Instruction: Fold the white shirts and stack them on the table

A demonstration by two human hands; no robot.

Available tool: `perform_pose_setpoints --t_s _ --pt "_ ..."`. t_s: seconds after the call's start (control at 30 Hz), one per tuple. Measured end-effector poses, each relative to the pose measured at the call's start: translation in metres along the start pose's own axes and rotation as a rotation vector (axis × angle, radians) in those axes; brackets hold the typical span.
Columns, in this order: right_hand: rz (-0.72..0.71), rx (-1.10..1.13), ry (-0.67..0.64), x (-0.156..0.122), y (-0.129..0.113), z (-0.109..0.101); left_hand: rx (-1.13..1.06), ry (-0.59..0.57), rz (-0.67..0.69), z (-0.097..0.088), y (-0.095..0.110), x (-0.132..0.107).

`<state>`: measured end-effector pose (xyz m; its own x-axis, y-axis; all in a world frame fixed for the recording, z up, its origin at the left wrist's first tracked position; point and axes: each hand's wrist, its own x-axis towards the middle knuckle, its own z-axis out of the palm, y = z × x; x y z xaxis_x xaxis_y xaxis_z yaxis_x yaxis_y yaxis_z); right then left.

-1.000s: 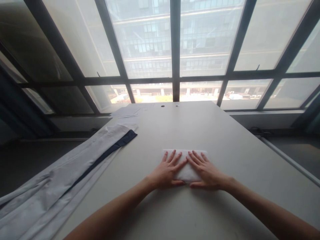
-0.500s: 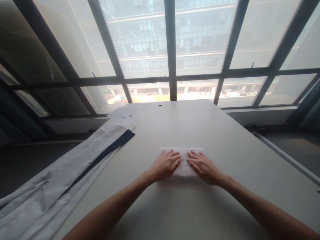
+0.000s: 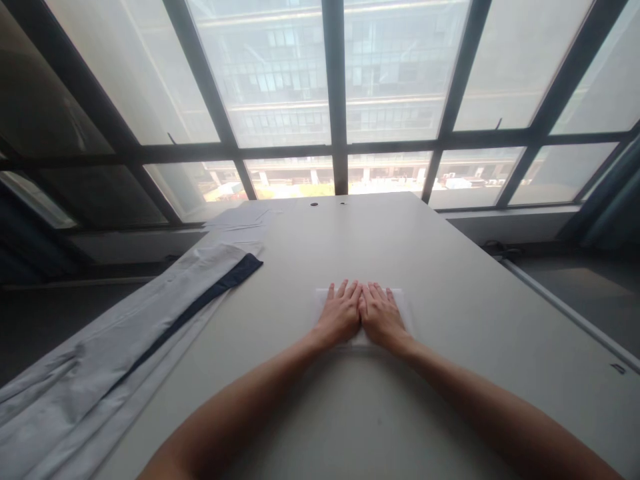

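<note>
A folded white cloth (image 3: 360, 339) lies flat on the white table (image 3: 350, 247); most of it is hidden under my hands. My left hand (image 3: 342, 313) rests palm down on its left half, fingers stretched forward. On the right half lies my right hand (image 3: 381, 313), also flat with its fingers extended. The two hands touch along their inner edges at the middle of the cloth. Neither hand grips anything.
Long light-grey garments (image 3: 150, 320) with a dark navy strip (image 3: 220, 287) lie along the table's left side. Flat white sheets (image 3: 240, 220) sit at the far left corner. Large framed windows (image 3: 335, 100) stand beyond the table's far edge.
Both hands have slid inward over the cloth, from apart to touching, and slightly forward. The view has shifted a little. The garments on the left have not moved.
</note>
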<state>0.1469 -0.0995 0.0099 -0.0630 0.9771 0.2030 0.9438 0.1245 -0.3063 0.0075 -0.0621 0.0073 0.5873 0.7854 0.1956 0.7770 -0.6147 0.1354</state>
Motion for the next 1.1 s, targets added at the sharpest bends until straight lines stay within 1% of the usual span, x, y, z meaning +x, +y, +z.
perform_pose_setpoints --t_s 0.13,0.23,0.5,0.6,0.73,0.8,0.87,0.97,1.1 --pt "0.014 -0.005 -0.01 0.002 0.0 0.0 0.052 0.007 -0.018 -0.001 0.0 0.001" --pt "0.005 0.009 0.005 0.003 0.001 0.002 0.066 0.011 -0.019 0.0 -0.001 0.001" --pt "0.0 0.015 0.006 0.004 0.006 0.001 0.041 0.031 -0.018 0.002 -0.004 0.004" --pt "0.018 -0.032 -0.01 0.007 0.015 -0.003 0.027 -0.012 -0.044 -0.005 -0.014 0.008" --pt "0.049 -0.061 -0.058 0.015 0.035 -0.009 0.011 -0.083 -0.132 -0.017 -0.036 0.011" --pt "0.075 -0.059 -0.087 0.02 0.045 -0.011 -0.013 -0.11 -0.178 -0.019 -0.047 0.012" --pt "0.095 -0.058 -0.114 0.023 0.054 -0.012 -0.046 -0.119 -0.209 -0.017 -0.053 0.012" --pt "0.095 -0.055 -0.109 0.027 0.062 -0.011 -0.098 -0.072 -0.228 -0.011 -0.057 0.014" --pt "0.082 -0.064 -0.023 0.026 0.064 -0.009 -0.2 0.037 -0.223 -0.005 -0.057 0.015"
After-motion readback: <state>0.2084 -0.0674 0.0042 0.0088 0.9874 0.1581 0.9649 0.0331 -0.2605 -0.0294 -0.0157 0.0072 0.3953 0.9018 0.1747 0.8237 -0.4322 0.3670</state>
